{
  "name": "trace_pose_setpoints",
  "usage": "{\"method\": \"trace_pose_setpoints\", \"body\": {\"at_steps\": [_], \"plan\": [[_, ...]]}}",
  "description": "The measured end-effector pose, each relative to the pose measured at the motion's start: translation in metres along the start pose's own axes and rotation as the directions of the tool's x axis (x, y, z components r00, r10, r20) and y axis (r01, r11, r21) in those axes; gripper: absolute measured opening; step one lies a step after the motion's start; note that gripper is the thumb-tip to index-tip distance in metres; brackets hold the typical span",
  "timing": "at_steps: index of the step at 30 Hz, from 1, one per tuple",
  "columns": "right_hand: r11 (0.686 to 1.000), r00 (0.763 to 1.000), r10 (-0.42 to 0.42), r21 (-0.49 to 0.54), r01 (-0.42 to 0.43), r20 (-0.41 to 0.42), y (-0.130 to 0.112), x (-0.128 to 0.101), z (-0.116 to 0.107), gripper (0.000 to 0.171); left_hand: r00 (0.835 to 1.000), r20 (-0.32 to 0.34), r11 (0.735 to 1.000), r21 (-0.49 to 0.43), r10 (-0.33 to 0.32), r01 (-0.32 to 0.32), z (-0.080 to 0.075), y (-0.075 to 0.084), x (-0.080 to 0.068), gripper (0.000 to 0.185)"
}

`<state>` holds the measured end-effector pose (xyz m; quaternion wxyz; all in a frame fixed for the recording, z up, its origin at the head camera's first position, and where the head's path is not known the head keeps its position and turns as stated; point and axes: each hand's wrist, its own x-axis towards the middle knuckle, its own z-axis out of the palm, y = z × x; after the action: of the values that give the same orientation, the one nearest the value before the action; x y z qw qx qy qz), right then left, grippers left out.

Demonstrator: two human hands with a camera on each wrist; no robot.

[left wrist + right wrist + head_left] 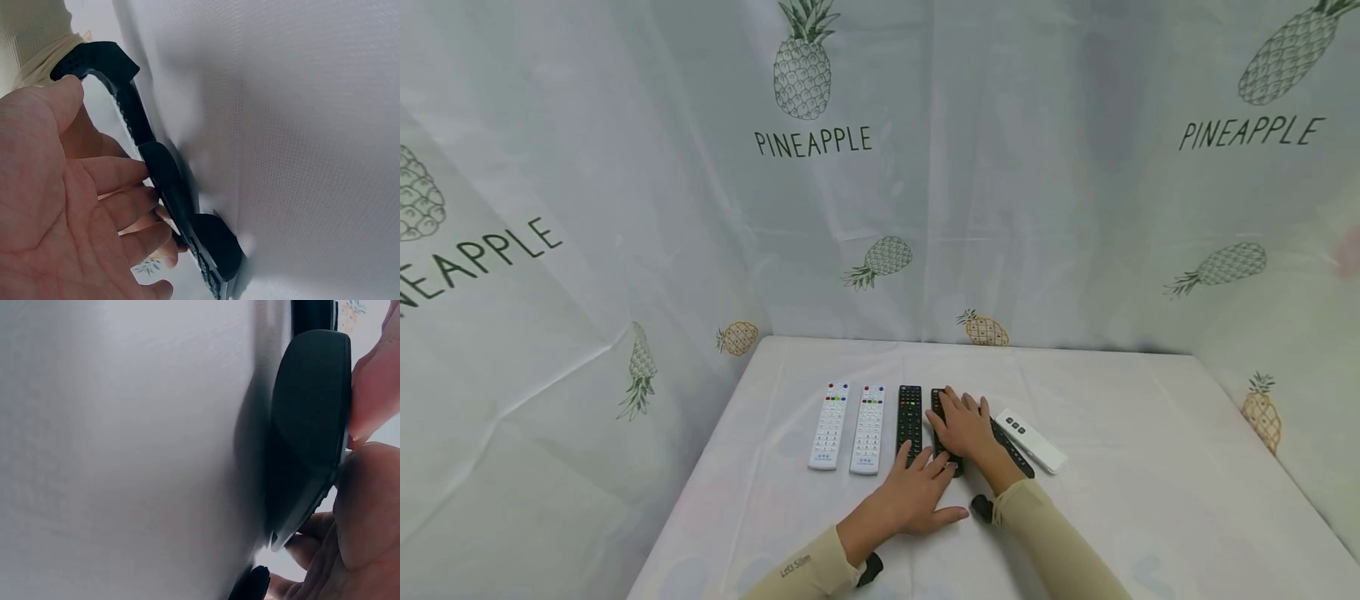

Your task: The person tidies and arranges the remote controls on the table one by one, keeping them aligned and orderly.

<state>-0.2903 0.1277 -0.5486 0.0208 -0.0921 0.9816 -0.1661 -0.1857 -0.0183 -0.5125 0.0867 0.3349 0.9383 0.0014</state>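
Several remote controls lie in a row on the white-covered table. In the head view, my left hand [916,500] spreads its fingers over the lower ends of the upright black remote [909,408] and the black remote beside it [936,402]. My right hand [964,429] lies flat across that second one, fingertips near its top, partly hiding it. Under its wrist side slants a third black remote [1017,452]. The left wrist view has the left palm [56,212] with relaxed fingers against black remote ends [215,244]. In the right wrist view, fingers touch a black remote's edge [312,406].
Two white remotes, one outermost [830,427] and one nearer the hands [868,429], lie to the left. A slanted white remote [1032,442] with a few buttons lies right. Pineapple-printed cloth [1000,208] hangs behind the table [1135,467].
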Motion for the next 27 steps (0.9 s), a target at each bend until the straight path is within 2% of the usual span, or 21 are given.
{"method": "trace_pose_setpoints", "body": {"at_steps": [6, 16, 20, 27], "plan": [[1.0, 1.0, 0.003, -0.005, -0.003, 0.001, 0.003, -0.001, 0.002, 0.063, 1.0, -0.003, 1.0, -0.012, 0.009, -0.009, 0.002, 0.0, 0.001, 0.075], [0.999, 0.997, -0.034, 0.005, 0.034, -0.073, 0.008, -0.002, -0.004, 0.06, 0.999, -0.035, 1.0, 0.004, 0.025, -0.025, -0.001, 0.002, 0.001, 0.07], [0.999, 0.997, -0.042, 0.018, 0.043, -0.069, 0.012, -0.004, -0.008, 0.06, 0.998, -0.048, 0.999, 0.009, 0.037, -0.037, -0.001, 0.004, 0.0, 0.071], [0.993, 0.99, -0.101, 0.049, 0.106, -0.098, 0.036, -0.008, -0.017, 0.055, 0.99, -0.086, 0.992, 0.061, 0.114, -0.109, -0.003, 0.015, 0.003, 0.07]]}}
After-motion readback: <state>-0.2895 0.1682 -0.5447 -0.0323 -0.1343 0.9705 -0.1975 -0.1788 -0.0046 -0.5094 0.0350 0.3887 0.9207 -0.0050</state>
